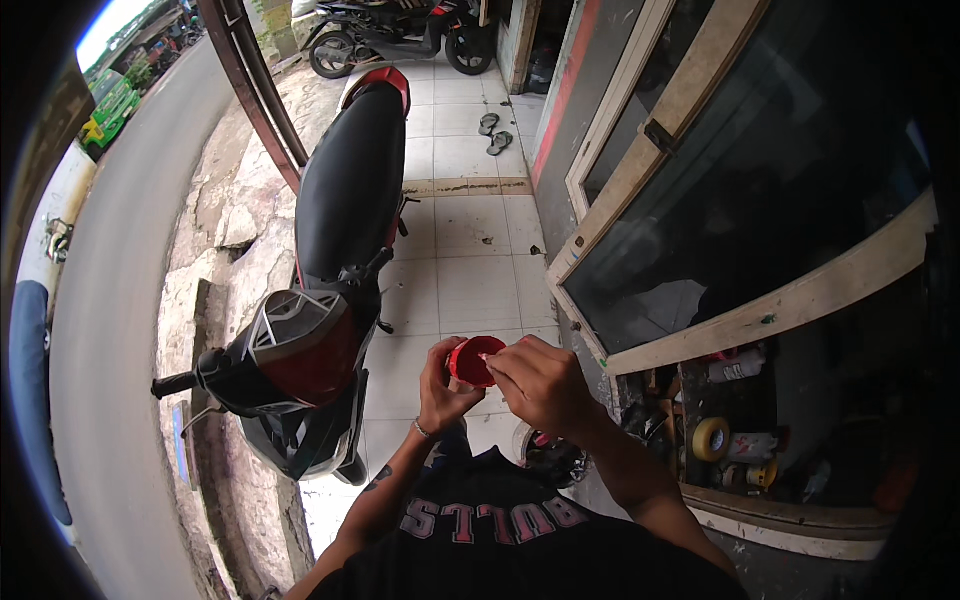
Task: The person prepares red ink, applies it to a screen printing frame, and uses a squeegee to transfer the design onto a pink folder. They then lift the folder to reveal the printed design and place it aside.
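In front of my chest, my left hand (440,392) is wrapped round the side of a small round red cup (463,372). Its open top faces up, and its inside is red as well. My right hand (543,384) is closed in a pinch at the cup's right rim. Between those fingertips is a thin light-pinkish thing reaching over the cup, too small to make out. What the cup holds cannot be told apart from its red wall.
A red and black scooter (350,190) stands close on the left, beside a road (140,250). To the right are a wood-framed window (760,325) and a shelf with a yellow tape roll (711,439) and cans. Sandals (499,144) lie on the tiles ahead, before another motorbike (400,35).
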Tool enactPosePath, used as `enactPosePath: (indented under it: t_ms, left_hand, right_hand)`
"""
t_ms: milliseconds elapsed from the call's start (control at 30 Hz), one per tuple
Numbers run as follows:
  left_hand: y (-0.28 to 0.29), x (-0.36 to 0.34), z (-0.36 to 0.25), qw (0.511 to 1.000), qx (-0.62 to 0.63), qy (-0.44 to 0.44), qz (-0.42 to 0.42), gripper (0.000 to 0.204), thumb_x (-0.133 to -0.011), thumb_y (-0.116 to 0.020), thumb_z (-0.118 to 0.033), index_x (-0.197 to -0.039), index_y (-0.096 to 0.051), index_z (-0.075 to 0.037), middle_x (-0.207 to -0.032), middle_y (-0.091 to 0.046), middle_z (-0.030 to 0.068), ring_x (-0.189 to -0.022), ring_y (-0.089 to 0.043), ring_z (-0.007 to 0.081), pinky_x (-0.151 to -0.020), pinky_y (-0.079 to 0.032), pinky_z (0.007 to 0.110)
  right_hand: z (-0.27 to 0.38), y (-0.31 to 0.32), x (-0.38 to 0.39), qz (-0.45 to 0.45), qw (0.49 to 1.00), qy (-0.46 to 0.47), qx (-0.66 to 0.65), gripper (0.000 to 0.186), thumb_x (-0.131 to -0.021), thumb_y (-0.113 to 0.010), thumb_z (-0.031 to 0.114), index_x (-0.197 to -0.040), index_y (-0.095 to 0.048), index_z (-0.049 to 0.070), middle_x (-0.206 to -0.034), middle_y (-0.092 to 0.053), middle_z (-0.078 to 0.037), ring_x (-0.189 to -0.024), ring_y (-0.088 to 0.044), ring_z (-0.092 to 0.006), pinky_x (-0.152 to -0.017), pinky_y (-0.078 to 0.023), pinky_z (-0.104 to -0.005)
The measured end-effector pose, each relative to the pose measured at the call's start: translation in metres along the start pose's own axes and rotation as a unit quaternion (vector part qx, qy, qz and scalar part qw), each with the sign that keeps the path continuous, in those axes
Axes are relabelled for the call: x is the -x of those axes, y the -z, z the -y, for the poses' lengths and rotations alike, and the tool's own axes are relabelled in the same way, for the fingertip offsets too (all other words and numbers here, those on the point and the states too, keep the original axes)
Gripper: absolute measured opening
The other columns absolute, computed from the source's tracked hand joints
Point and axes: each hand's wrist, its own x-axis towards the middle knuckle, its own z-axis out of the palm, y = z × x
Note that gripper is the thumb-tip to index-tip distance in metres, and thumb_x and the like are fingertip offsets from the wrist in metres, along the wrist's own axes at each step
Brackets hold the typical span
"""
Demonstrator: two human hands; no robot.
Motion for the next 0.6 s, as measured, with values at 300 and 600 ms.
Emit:
enactPosePath:
  t_ms: [300,600]
  left_hand:
    - [0.010,-0.304,0.071,1.000,0.015,-0.020,0.007,0.077,-0.065,-0.083,0.001,-0.134,-0.049,-0.001,-0.134,-0.057,0.0169,-0.125,-0.061,0.0283,-0.106,-0.052,0.038]
    - [-0.012,-0.571,0.174,0.998,0.034,-0.005,-0.043,0.077,-0.066,-0.085,0.000,-0.134,-0.048,0.001,-0.133,-0.057,0.0158,-0.123,-0.060,0.0257,-0.106,-0.051,0.038]
  right_hand:
    - [-0.200,-0.025,-0.227,0.036,0.995,-0.087,-0.021,0.005,-0.086,-0.069,0.008,-0.086,-0.067,0.003,-0.080,-0.069,-0.012,-0.076,-0.069,-0.0334,-0.067,-0.057,-0.0442]
    - [-0.449,-0.081,-0.406,0.029,0.998,-0.058,0.000,0.005,-0.085,-0.067,0.009,-0.083,-0.067,0.004,-0.078,-0.068,-0.010,-0.076,-0.068,-0.0315,-0.066,-0.056,-0.0442]
